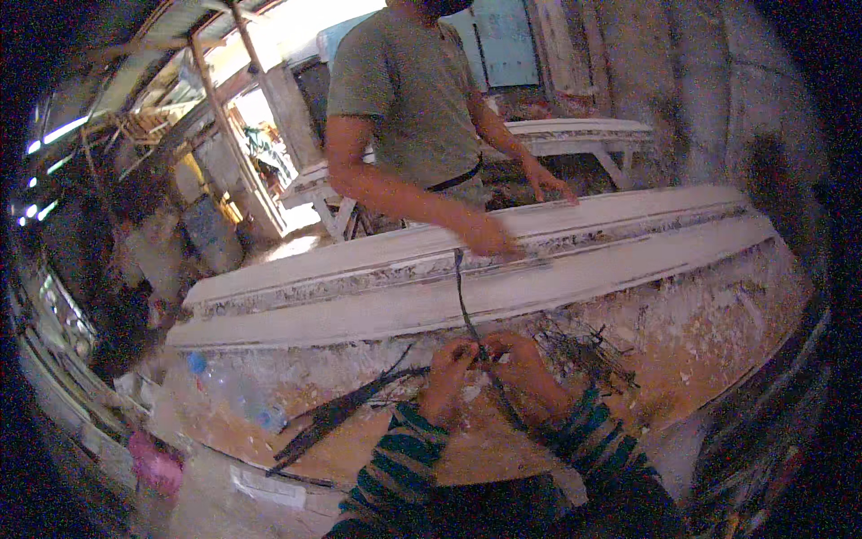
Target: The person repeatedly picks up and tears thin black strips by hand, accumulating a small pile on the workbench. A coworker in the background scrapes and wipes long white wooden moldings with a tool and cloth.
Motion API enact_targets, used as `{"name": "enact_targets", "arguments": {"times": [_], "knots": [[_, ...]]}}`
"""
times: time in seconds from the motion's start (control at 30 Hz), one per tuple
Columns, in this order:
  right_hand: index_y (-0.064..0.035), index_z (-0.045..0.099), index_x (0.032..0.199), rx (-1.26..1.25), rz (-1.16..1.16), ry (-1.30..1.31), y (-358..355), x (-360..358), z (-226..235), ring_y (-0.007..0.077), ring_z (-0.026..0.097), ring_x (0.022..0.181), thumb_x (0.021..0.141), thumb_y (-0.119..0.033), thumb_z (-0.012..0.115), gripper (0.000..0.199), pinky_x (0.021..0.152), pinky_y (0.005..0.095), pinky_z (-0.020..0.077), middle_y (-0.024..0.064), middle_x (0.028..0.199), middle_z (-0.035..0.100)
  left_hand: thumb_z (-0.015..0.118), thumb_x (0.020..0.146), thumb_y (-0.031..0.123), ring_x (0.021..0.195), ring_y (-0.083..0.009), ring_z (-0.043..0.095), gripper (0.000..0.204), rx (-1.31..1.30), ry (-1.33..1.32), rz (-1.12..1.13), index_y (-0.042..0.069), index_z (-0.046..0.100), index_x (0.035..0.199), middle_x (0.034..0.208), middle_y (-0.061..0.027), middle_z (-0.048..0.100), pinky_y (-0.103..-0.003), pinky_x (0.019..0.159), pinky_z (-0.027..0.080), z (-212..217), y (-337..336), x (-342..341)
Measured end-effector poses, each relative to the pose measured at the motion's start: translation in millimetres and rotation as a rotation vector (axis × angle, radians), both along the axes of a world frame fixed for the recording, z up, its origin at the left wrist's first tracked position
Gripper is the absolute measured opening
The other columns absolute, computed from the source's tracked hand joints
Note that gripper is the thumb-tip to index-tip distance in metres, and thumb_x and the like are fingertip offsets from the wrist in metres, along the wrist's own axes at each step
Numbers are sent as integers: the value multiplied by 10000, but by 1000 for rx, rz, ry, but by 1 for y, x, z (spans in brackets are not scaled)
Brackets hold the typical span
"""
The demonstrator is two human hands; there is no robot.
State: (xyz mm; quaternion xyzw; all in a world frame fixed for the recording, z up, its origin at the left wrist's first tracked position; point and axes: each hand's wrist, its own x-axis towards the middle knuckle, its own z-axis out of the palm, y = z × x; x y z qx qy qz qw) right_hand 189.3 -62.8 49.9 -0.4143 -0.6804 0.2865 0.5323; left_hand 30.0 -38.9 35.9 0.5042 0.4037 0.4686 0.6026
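The left grip (447, 375) and the right grip (528, 370) are drawn in close together, the fingertips of both seeming to pinch one dark, narrow strip (463, 302). From the grip the strip runs upward across the long white stepped moulding (377, 311); below the grip a slack part of it passes down toward the right striped sleeve (579, 427).

The likeliest trouble is at the strip's upper end, which finishes right by the blurred hand of a co-worker (489, 237). I cannot tell whether that hand holds it; if it does, a sudden move there could jerk the strip out of the fingertips. Pulling hard from the grip could scrape the strip over the moulding's pale edges and chip or mark them, should that coating be as crumbly as it looks.

Just right of the grip, a tangle of thin dark strands (588, 352) lies close enough for the right hand or sleeve to snag. To the left, a bundle of dark strips (339, 409) reaches almost to the left hand, so a sideways sweep might drag it off line. Pale crumbs littering the desk (691, 368) around the grip could cling to the strip and make it slippery.
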Motion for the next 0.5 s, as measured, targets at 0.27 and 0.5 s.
{"name": "enact_targets", "arguments": {"times": [0.27, 0.5], "knots": [[-55, 623, 968, 107, -171, -238, 2, -5, -2, 250, 622, 758, 714, -119, 736, 285, 729, 355, 502, 109, 863, 640, 643, 865, 268, 707, -95, 531, 205, 110, 14, 45, 65, 613, 873, 782, -5, 579, -250, 586, 450, 1, -2, -2], [-55, 648, 961, 101, -118, -263, 7, -5, 0, 245, 654, 805, 738, -91, 707, 233, 731, 349, 513, 117, 847, 670, 640, 865, 275, 692, -88, 523, 212, -28, -1, 95, 66, 602, 857, 761, 5, 570, -243, 585, 458, 11, -10, 2]]}}
